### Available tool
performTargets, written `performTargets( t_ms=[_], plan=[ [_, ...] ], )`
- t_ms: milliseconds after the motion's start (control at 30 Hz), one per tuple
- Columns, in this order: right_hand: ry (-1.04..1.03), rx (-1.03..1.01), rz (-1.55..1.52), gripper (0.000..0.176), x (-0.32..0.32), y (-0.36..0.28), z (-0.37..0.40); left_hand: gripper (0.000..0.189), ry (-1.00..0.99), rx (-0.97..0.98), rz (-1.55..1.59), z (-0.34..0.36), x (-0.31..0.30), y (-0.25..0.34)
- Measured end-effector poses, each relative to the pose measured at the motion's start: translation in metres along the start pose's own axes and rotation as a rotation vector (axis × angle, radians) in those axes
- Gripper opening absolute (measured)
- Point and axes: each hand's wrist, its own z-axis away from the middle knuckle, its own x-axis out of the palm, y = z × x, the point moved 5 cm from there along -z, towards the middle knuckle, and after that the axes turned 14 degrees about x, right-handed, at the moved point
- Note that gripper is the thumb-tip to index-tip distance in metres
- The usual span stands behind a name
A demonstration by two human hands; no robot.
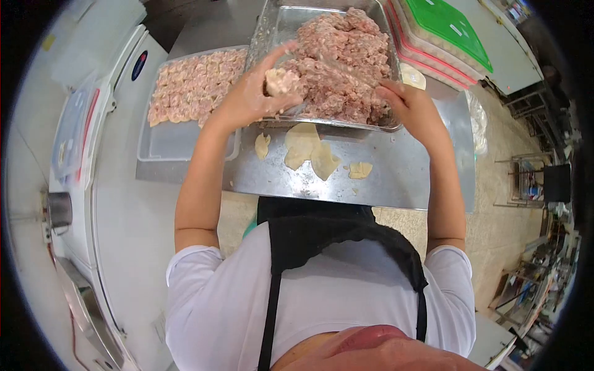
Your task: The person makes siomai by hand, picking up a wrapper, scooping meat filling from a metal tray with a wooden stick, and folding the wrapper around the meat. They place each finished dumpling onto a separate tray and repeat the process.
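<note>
My left hand [244,102] curls around a filled dumpling [283,81], its meat filling showing on top, at the near left corner of the metal pan [286,17]. A big mound of minced meat [346,37] fills most of that pan. Over the pan's right side, my right hand [416,111] grips a thin flat spatula [349,71]; its blade lies across the meat and is partly smeared with it. Pale dough wrappers [301,139] and torn pieces [359,170] lie on the steel table [396,167] in front of the pan.
Left of the pan, a plastic tray [185,145] holds rows of filled dumplings [198,83]. Stacked boxes with a green lid [448,28] stand at the back right. Another round wrapper [413,76] lies by the pan's right edge. A white freezer [133,204] is at the left.
</note>
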Motion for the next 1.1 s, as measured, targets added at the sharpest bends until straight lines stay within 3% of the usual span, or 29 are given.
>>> performTargets(
  t_ms=[33,67,133,167,267,300,333,400,500,600,667,733,800,833,900,967,1033,1100],
  plan=[
    [-0.057,0.034,-0.251,0.029,-0.012,-0.009,0.009,0.054,0.121,0.295,-0.184,-0.002,-0.008,0.022],
    [-0.111,0.06,-0.502,0.028,-0.016,-0.016,0.015,0.054,0.116,0.304,-0.18,-0.004,-0.009,0.029],
    [-0.105,-0.053,-0.487,0.028,0.007,-0.032,0.024,0.047,-0.195,0.062,0.035,-0.008,0.003,0.026],
    [-0.107,-0.169,-0.468,0.028,0.014,-0.039,0.027,0.04,-0.196,0.228,0.083,-0.01,0.01,0.027],
    [-0.202,-0.234,-0.281,0.026,0.012,-0.034,0.013,0.038,-0.27,0.419,-0.096,-0.018,0.017,0.013],
    [-0.07,-0.242,-0.155,0.025,-0.002,-0.034,0.011,0.036,-0.292,0.305,-0.065,-0.018,0.02,0.009],
    [-0.069,-0.253,-0.154,0.025,-0.006,-0.04,0.014,0.036,-0.284,0.305,-0.071,-0.019,0.02,0.002],
    [0.222,-0.253,-0.068,0.026,-0.017,-0.051,0.026,0.037,-0.152,0.093,0.162,-0.017,0.016,-0.013],
    [0.135,-0.286,-0.004,0.024,-0.003,-0.041,0.012,0.05,-0.283,0.008,0.032,-0.021,0.02,-0.002],
    [0.074,-0.241,0.062,0.026,-0.033,-0.034,0.004,0.05,-0.12,0.014,0.094,-0.019,0.02,-0.014],
    [-0.007,-0.238,-0.159,0.03,-0.044,-0.032,0.005,0.05,-0.126,0.029,0.128,-0.022,0.02,-0.006],
    [-0.042,-0.268,-0.187,0.03,-0.018,-0.033,0.009,0.049,-0.126,0.038,0.169,-0.023,0.022,-0.004],
    [-0.182,-0.278,-0.192,0.029,0.005,-0.03,0.007,0.051,-0.204,0.246,0.003,-0.027,0.024,-0.002],
    [-0.112,-0.397,-0.231,0.029,-0.004,-0.031,-0.001,0.051,-0.196,0.242,0.006,-0.025,0.026,-0.003],
    [-0.071,-0.302,-0.09,0.029,-0.029,-0.032,0.001,0.051,-0.124,0.065,0.033,-0.022,0.024,-0.01],
    [0.034,-0.203,0.043,0.027,-0.042,-0.042,0.01,0.053,-0.134,0.058,0.027,-0.022,0.02,-0.014],
    [0.054,-0.24,0.06,0.027,-0.022,-0.054,0.018,0.055,-0.148,0.056,0.024,-0.02,0.018,-0.012],
    [0.044,-0.317,0.002,0.027,-0.01,-0.047,0.016,0.054,-0.096,0.158,-0.186,-0.018,0.015,0.003]
  ],
)
